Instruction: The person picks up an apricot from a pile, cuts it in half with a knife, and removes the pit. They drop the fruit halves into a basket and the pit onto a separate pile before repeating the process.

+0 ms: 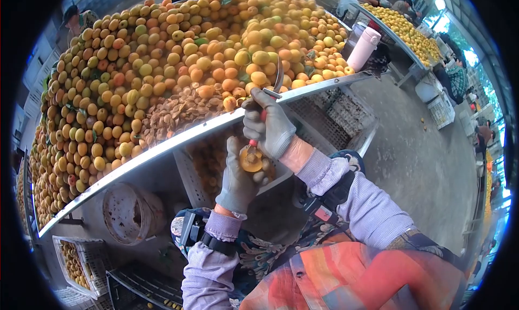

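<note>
Both hands wear grey gloves and meet in front of the metal table edge [200, 127]. My left hand [238, 180] is wrapped round an opened apricot half [251, 159], its cut face upward. My right hand [267, 123] grips a red-handled tool [263, 115]; a curved metal blade [279, 77] rises above the fist, and a red tip points down at the apricot. Beyond the edge lies a large heap of apricots [162, 61], with a pile of brown pits [181, 112] near the rim.
Below the table are a crate of fruit [208, 158], a dirty white bucket [132, 212] and a crate of apricots [75, 261]. A pink bottle [363, 49] stands at the table's right corner. Other people [81, 19] are around farther tables [397, 31].
</note>
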The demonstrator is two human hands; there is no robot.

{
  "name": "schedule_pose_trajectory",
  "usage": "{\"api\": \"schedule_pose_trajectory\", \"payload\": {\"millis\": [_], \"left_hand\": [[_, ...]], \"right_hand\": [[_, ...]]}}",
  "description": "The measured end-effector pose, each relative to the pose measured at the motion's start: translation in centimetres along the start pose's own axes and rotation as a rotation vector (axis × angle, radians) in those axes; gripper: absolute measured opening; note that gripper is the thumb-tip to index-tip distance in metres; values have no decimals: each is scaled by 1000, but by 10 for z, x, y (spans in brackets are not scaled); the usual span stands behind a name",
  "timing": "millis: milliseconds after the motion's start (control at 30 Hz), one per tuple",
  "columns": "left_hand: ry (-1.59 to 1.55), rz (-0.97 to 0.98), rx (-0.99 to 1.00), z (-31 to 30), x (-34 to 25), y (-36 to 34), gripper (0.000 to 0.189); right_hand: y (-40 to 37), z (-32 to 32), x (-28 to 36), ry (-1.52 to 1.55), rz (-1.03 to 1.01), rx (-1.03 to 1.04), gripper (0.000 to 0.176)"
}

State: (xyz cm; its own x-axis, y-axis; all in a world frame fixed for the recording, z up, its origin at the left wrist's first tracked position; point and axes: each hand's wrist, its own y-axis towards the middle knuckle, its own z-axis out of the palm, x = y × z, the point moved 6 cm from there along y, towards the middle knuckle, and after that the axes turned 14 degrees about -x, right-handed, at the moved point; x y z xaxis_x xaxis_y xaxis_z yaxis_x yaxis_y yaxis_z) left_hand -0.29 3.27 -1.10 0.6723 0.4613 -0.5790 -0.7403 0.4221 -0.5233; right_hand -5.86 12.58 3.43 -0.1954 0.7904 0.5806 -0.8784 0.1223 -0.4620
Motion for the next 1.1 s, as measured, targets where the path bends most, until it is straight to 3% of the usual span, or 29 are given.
{"api": "schedule_pose_trajectory", "payload": {"millis": [67, 133, 200, 333, 500, 533, 600, 700, 800, 833, 900, 933, 1000, 1100], "left_hand": [[-30, 102, 22, 4, -7, -5, 51], [-201, -116, 158, 9, 4, 0, 38], [-158, -65, 250, 13, -2, -5, 32], [150, 233, 102, 11, -21, -7, 51], [142, 342, -35, -10, -37, 3, 41], [104, 387, -78, -19, -40, 9, 38], [-33, 378, -192, -38, -49, 26, 29], [-256, 239, -113, -45, -78, 51, 26], [706, 1276, -393, -25, -148, 45, 29], [719, 1281, -400, -14, -166, 47, 29], [590, 873, -437, 1, -189, 62, 34], [600, 873, -447, 14, -197, 62, 34], [651, 733, -812, 13, -208, 61, 31], [798, 752, -774, -5, -228, 76, 25]], "right_hand": [[3, -3, 5, 11, -12, -60, 26], [4, -6, 13, 89, -43, -82, 28], [8, -11, 27, 180, -89, -53, 30], [0, -20, 50, 231, -141, -82, 29], [0, -45, 60, 174, -123, -105, 28], [6, -54, 60, 148, -127, -25, 30], [16, -70, 59, 163, -86, -43, 31], [20, -74, 64, 196, -80, -45, 27], [5, -60, 74, 176, -118, 6, 23], [6, -60, 73, 174, -90, 27, 23], [6, -63, 71, 180, -52, 47, 23], [5, -63, 71, 169, -56, 63, 23], [3, -64, 74, 166, -54, 81, 23], [0, -69, 77, 131, -51, 41, 22]]}}
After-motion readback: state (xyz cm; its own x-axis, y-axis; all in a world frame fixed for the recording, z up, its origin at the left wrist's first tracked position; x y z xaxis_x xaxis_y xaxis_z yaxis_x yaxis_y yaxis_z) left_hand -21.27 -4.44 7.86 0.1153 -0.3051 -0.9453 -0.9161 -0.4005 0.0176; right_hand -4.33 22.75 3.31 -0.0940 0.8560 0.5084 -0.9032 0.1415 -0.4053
